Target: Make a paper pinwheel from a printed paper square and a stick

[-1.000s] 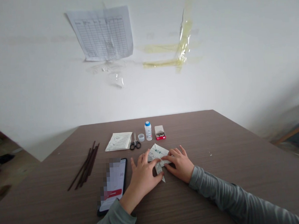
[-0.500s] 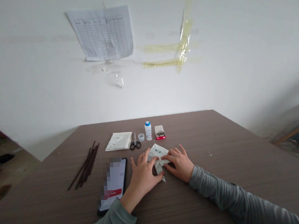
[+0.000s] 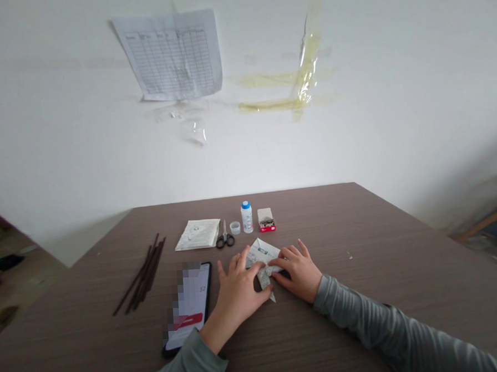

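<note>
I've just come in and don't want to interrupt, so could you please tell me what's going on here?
A person has both hands on a partly folded piece of printed paper at the table. The left hand is spread along its left side, while the right hand has its fingertips at the right side. Beyond the hands are scissors, a small cup, a blue-capped bottle standing upright and an open red-and-white box. A phone and dark sticks lie to the left.

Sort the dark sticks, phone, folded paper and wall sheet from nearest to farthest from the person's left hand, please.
1. Folded paper: touched by the left hand.
2. Phone: just left of that hand.
3. Dark sticks: farther left, past the phone.
4. Wall sheet: high on the wall.
</note>
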Available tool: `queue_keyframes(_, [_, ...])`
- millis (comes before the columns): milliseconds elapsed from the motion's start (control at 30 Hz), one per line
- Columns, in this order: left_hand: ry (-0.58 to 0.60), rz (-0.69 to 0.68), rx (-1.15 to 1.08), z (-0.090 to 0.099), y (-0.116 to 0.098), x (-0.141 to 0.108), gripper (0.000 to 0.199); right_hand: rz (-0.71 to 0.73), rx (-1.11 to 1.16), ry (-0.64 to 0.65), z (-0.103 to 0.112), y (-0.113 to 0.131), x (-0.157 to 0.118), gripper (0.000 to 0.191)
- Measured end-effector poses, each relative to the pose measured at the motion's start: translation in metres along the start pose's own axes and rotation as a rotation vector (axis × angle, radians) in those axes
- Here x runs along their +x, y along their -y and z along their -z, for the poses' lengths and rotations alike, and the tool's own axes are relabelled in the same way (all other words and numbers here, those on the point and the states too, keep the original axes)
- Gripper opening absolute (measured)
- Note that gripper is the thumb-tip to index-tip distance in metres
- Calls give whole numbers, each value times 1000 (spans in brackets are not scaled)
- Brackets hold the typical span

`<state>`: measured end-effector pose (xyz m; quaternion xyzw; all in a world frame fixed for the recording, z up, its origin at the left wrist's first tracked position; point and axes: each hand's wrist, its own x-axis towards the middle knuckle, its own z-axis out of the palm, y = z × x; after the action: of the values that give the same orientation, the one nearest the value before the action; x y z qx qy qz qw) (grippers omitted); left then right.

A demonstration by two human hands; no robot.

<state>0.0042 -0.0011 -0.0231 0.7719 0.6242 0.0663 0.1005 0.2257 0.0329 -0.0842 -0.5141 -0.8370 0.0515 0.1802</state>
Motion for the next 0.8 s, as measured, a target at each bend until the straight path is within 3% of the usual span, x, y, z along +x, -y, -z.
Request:
queue_keyframes(133, [1, 15, -2, 0, 0, 1, 53, -2, 12, -33, -3, -2, -1, 35])
queue_keyframes(367, [7, 12, -8, 1, -1, -1, 52, -24, 0, 58, 7, 9, 1, 38])
queue_keyframes(500, [-12, 19, -17, -2, 0, 0, 53, -27, -9, 48, 6, 8, 0, 37])
queue_keyframes(800, [31, 40, -35, -5, 3, 4, 69, -7, 13, 12, 1, 4, -3, 34])
